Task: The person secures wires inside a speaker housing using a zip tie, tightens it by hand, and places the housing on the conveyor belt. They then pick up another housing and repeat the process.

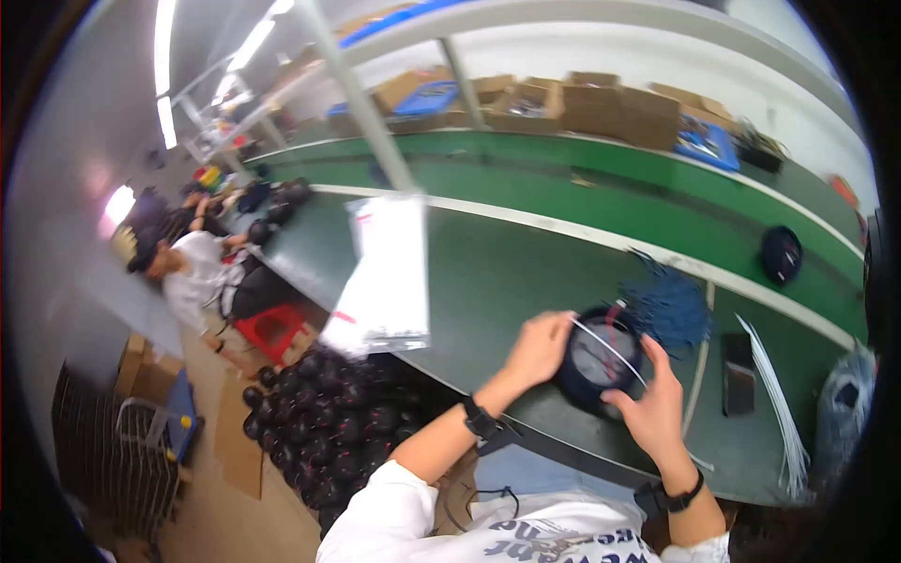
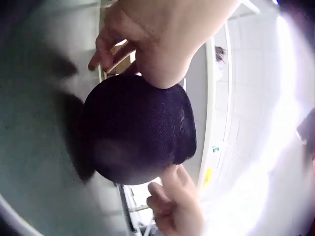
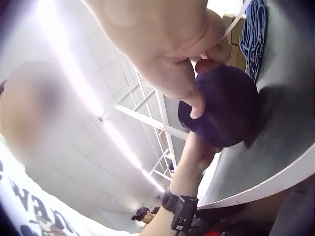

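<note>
left fingers (image 1: 556, 327), right fingers (image 1: 660, 361) grasp dark cap (image 1: 591, 369) near worktop (image 1: 497, 272) front edge; best keep white strip (image 1: 608, 348) untwisted.

The head camera is looking forward and down across the workbench (image 1: 479, 281) from farther back; both wrist cameras, tipped sideways, are facing the dark cap (image 2: 130, 130) closely (the right also catching a ceiling light (image 3: 73, 61)), and all three are sharing it.
</note>
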`<move>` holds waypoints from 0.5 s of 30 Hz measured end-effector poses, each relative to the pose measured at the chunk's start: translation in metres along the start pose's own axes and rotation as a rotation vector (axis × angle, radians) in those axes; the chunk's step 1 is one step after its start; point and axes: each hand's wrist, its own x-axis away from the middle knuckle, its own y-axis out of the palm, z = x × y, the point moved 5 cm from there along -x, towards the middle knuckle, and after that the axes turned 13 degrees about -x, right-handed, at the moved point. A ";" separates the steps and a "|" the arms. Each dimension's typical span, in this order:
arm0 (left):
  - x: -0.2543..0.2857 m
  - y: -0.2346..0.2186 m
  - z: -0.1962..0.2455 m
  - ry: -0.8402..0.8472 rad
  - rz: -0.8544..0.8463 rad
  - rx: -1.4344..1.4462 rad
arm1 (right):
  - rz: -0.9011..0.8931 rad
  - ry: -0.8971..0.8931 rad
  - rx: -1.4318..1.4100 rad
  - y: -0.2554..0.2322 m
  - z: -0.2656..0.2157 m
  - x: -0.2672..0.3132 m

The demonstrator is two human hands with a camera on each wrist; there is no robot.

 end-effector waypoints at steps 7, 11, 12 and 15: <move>-0.058 -0.032 0.026 0.160 -0.239 0.186 | 0.105 0.070 0.029 -0.049 -0.013 -0.002; -0.087 -0.020 0.061 0.352 -0.471 0.101 | 0.200 -0.010 0.143 -0.071 -0.016 -0.002; -0.090 -0.011 0.066 0.404 -0.548 0.064 | 0.210 0.006 0.165 -0.077 -0.016 -0.002; -0.097 0.015 0.068 0.468 -0.605 0.154 | 0.265 0.033 0.154 -0.091 -0.019 0.003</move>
